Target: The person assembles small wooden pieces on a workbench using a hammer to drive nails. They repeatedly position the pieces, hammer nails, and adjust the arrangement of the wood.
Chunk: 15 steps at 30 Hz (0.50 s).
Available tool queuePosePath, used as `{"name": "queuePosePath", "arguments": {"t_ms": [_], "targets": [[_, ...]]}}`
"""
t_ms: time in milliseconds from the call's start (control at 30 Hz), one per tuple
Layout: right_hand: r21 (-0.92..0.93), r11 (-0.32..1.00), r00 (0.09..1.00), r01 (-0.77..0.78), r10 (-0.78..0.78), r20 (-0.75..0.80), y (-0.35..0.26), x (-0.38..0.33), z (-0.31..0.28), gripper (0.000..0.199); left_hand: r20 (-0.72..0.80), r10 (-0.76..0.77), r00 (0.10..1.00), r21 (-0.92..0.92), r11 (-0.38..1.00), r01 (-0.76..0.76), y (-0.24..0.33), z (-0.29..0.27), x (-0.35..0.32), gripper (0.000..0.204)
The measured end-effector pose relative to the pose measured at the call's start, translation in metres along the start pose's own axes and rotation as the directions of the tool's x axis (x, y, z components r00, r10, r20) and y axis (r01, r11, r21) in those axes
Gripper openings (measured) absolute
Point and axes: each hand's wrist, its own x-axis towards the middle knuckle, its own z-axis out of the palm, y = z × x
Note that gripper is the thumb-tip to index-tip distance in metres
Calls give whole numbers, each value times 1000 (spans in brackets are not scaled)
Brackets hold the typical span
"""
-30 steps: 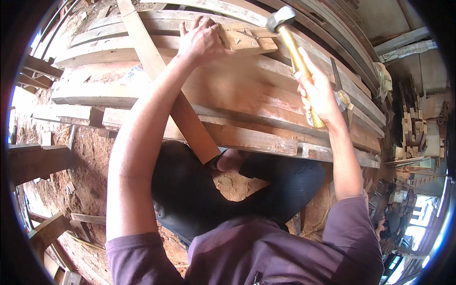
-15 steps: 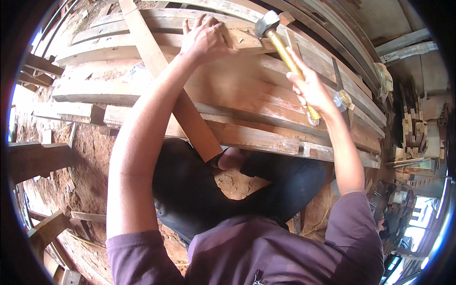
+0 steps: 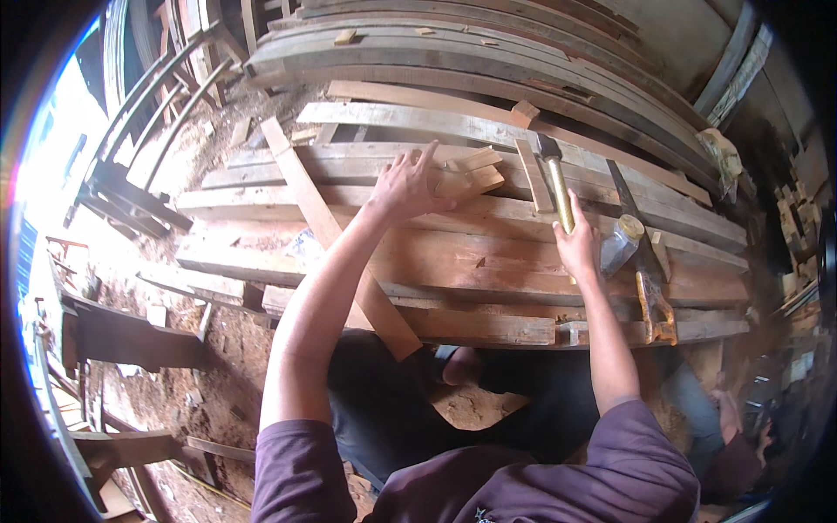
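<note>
Hammer [image 3: 558,185] found shifted off the work: half a second earlier its head was seen over the wood block [image 3: 468,181]; now it is lined up beyond the block's right end, just past a thin wooden strip [image 3: 534,174]. The handle is grasped low down by the right hand [image 3: 577,244]; whether the tool's weight has been let down onto the timber beams [image 3: 523,263] cannot be told.

Block located ahead of the knees, on or just above the beams. Its left end is grasped by the left hand [image 3: 404,187], thumb toward the near side, fingers over the far side. The block's right end is now left uncovered, two pieces seen parting there. Nails, made out earlier on its top face, can hardly be resolved.

Wider stretch of the stack taken in, the view having been shifted. Handsaw [image 3: 648,260] now shown with its orange handle; clear jar [image 3: 622,242] stood beside it. Diagonal board [image 3: 318,207] unmoved across the beams. Co-worker's hand [image 3: 728,414] noted at far right.

Judgement: striking is taken to be paused, the block kept under control.
</note>
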Motion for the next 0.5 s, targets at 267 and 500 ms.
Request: {"name": "queuePosePath", "arguments": {"t_ms": [267, 500], "targets": [[-82, 995, 996, -62, 56, -70, 42, 3, 0, 80, 56, 82, 995, -22, 996, -81, 7, 6, 20, 124], [251, 963, 994, -101, 90, 54, 57, 5, -14, 66, -68, 31, 997, -325, 944, -52, -1, 7, 15, 114]]}}
